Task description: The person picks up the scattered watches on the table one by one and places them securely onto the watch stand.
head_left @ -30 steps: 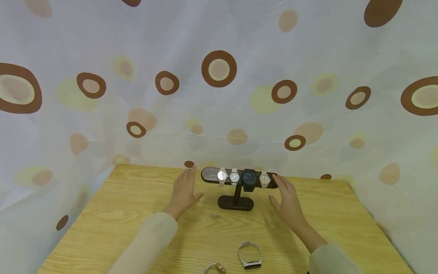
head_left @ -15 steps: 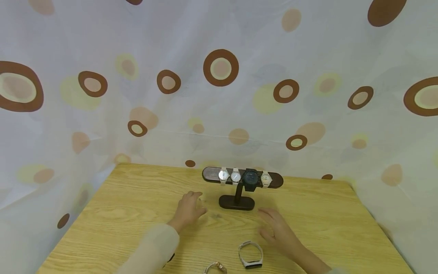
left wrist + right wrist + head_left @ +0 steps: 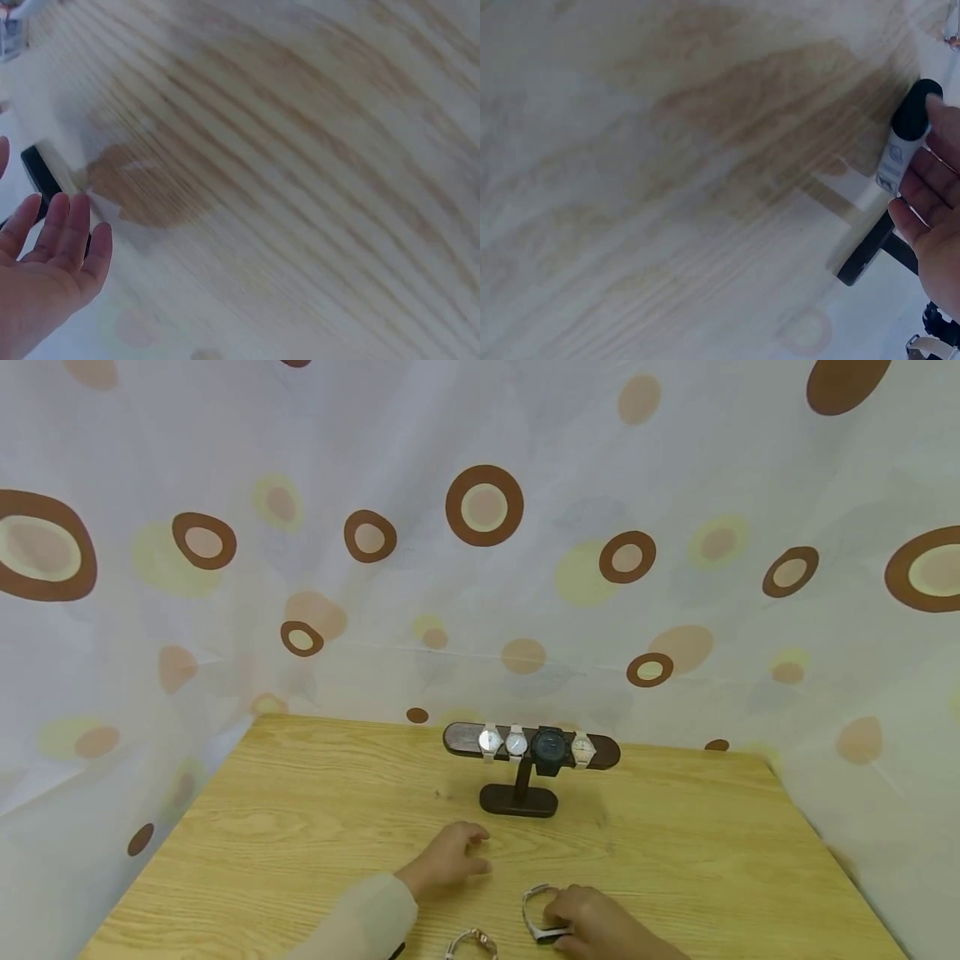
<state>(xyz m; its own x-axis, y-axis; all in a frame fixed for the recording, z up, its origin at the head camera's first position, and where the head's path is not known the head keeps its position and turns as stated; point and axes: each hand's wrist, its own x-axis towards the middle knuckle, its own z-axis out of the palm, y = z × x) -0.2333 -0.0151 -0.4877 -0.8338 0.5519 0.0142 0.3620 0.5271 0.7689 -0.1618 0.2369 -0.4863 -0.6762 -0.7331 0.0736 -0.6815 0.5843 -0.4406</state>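
My right hand (image 3: pixel 600 927) is at a white smart band (image 3: pixel 529 920) with a dark screen, standing on its edge near the table's front. In the right wrist view, the thumb lies on the dark end of the smart band (image 3: pixel 893 159) and the fingers are beside its white strap, pinching it. My left hand (image 3: pixel 448 860) hovers over the wood left of the band, fingers loosely bent and holding nothing. Left of the smart band lies a bracelet-like watch (image 3: pixel 481 937) with gold-coloured parts, cut off by the frame's lower edge.
Behind both hands stands a dark wooden watch stand (image 3: pixel 460 737). Its bar carries a white watch (image 3: pixel 490 741), a smaller white watch (image 3: pixel 516 743), a large black watch (image 3: pixel 551 746) and a cream-strapped watch (image 3: pixel 582 748). A patterned cloth (image 3: pixel 525 610) hangs behind the table (image 3: pixel 315 810).
Both hands have drawn back from the sides of the watch stand towards the table's front. The right hand has come down and taken hold of the smart band; the left has moved rightwards.
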